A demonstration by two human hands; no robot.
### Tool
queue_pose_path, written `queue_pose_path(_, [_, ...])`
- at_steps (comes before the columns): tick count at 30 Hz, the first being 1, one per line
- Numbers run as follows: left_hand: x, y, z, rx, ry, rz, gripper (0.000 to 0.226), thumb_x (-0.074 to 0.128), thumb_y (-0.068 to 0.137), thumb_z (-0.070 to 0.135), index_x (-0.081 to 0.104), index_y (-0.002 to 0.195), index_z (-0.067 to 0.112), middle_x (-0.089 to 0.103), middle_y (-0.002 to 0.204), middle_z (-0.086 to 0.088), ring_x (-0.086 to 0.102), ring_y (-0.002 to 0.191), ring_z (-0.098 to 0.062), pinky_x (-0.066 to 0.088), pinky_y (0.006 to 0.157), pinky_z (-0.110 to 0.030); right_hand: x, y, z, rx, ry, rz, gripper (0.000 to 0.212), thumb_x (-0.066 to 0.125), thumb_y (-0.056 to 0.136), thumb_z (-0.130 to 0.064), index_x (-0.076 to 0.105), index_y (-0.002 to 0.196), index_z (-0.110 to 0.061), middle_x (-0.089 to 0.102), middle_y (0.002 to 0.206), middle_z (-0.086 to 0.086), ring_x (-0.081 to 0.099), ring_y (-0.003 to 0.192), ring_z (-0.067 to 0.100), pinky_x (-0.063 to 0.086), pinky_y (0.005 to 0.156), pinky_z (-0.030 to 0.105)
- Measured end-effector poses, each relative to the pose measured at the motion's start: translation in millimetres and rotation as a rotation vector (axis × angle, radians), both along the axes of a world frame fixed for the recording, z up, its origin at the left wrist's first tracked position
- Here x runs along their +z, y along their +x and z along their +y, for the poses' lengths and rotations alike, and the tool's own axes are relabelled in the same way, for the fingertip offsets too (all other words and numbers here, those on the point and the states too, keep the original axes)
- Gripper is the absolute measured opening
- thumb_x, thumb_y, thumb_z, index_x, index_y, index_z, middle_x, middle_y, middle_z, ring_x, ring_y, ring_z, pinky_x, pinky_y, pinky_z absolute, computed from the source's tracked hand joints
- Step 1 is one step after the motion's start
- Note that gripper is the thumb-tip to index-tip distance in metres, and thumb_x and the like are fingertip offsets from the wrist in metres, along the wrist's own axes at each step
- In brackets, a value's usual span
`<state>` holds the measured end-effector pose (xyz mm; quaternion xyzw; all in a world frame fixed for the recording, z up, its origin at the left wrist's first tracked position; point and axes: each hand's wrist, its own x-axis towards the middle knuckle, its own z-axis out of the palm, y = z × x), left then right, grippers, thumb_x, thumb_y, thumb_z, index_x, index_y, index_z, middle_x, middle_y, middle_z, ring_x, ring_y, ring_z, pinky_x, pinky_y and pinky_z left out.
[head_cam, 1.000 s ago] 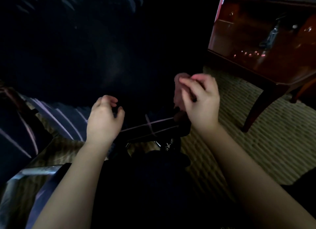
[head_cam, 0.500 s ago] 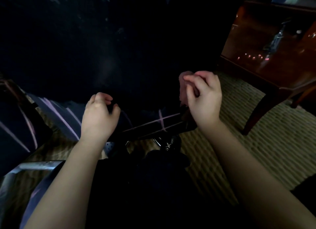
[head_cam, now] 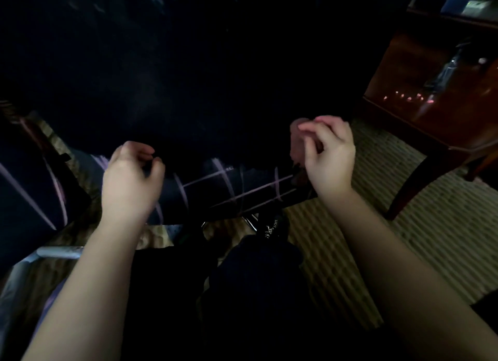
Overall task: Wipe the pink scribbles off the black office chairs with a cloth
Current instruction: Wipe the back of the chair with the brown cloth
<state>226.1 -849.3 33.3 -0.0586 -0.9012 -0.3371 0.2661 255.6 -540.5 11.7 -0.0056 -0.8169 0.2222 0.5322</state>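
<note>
Pink scribbles (head_cam: 219, 168) cross the chair (head_cam: 256, 184) edge between both hands. The left hand (head_cam: 129, 177) curls round that edge, steadying it. The right hand (head_cam: 328, 155) pinches a cloth (head_cam: 296, 142), which looks soft, light and floppy and is probably best bunched for firm rubbing.

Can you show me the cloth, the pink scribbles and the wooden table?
cloth (head_cam: 296, 142): head view, the bunched fabric's visible left side.
pink scribbles (head_cam: 241, 199): head view, where two lines cross.
wooden table (head_cam: 431, 112): head view, its glossy top.
</note>
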Motion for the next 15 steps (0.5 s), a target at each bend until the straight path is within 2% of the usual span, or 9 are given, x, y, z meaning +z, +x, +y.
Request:
queue_pose_path(2, [1, 4, -9, 0.036, 0.012, -0.005, 0.019, 0.059, 0.086, 0.016, 0.059, 0.102, 0.007, 0.062, 0.103, -0.012, 0.06, 0.093, -0.027, 0.043, 0.084, -0.035, -31, -3, 2, -0.005, 0.015, -0.092, 0.019, 0.062, 0.081, 0.004, 0.072, 0.094, -0.007, 0.062, 0.101, 0.013, 0.055, 0.093, 0.026, 0.042, 0.086, 0.026])
queue_pose_path(4, [0, 7, -18, 0.058, 0.001, -0.031, 0.019, 0.059, 0.086, 0.016, 0.059, 0.103, 0.007, 0.063, 0.103, -0.012, 0.059, 0.096, -0.028, 0.042, 0.084, -0.035, -76, -1, 6, 0.008, 0.015, -0.327, 0.024, 0.063, 0.076, 0.008, 0.072, 0.089, -0.009, 0.063, 0.096, 0.012, 0.058, 0.088, 0.032, 0.047, 0.083, 0.033])
queue_pose_path(6, [-1, 9, -29, 0.082, -0.008, -0.087, 0.021, 0.059, 0.087, 0.015, 0.06, 0.106, 0.006, 0.062, 0.104, -0.013, 0.058, 0.098, -0.029, 0.04, 0.083, -0.034, -99, 4, 11, 0.025, 0.025, -0.527, 0.024, 0.065, 0.074, 0.008, 0.073, 0.086, -0.011, 0.064, 0.092, 0.011, 0.06, 0.086, 0.036, 0.049, 0.078, 0.034])
queue_pose_path(7, [-2, 10, -35, 0.094, -0.011, -0.106, 0.021, 0.059, 0.087, 0.014, 0.06, 0.106, 0.006, 0.062, 0.105, -0.014, 0.058, 0.099, -0.03, 0.04, 0.083, -0.034, -95, 5, 13, 0.029, 0.031, -0.553, 0.023, 0.065, 0.075, 0.007, 0.073, 0.087, -0.011, 0.064, 0.093, 0.011, 0.06, 0.087, 0.037, 0.048, 0.078, 0.033])
queue_pose_path(9, [-4, 11, -44, 0.118, -0.016, -0.112, 0.021, 0.06, 0.086, 0.013, 0.061, 0.105, 0.005, 0.063, 0.103, -0.017, 0.058, 0.1, -0.034, 0.042, 0.087, -0.038, -67, -1, 11, 0.046, 0.046, -0.463, 0.022, 0.064, 0.076, 0.006, 0.072, 0.089, -0.011, 0.064, 0.094, 0.011, 0.059, 0.088, 0.035, 0.043, 0.08, 0.031])
queue_pose_path(12, [-5, 10, -52, 0.154, -0.009, -0.149, 0.021, 0.06, 0.085, 0.013, 0.062, 0.105, 0.004, 0.064, 0.102, -0.017, 0.058, 0.1, -0.034, 0.043, 0.087, -0.039, -7, -9, -2, 0.043, 0.027, -0.202, 0.017, 0.062, 0.081, 0.001, 0.072, 0.092, -0.009, 0.063, 0.098, 0.011, 0.055, 0.093, 0.027, 0.037, 0.083, 0.022])
queue_pose_path(15, [-5, 8, -56, 0.172, 0.017, -0.177, 0.021, 0.06, 0.085, 0.015, 0.061, 0.104, 0.005, 0.063, 0.103, -0.016, 0.059, 0.096, -0.033, 0.044, 0.085, -0.038, -4, -9, -12, 0.028, 0.01, -0.069, 0.017, 0.061, 0.083, -0.001, 0.072, 0.094, -0.007, 0.063, 0.101, 0.011, 0.054, 0.095, 0.023, 0.036, 0.085, 0.019])
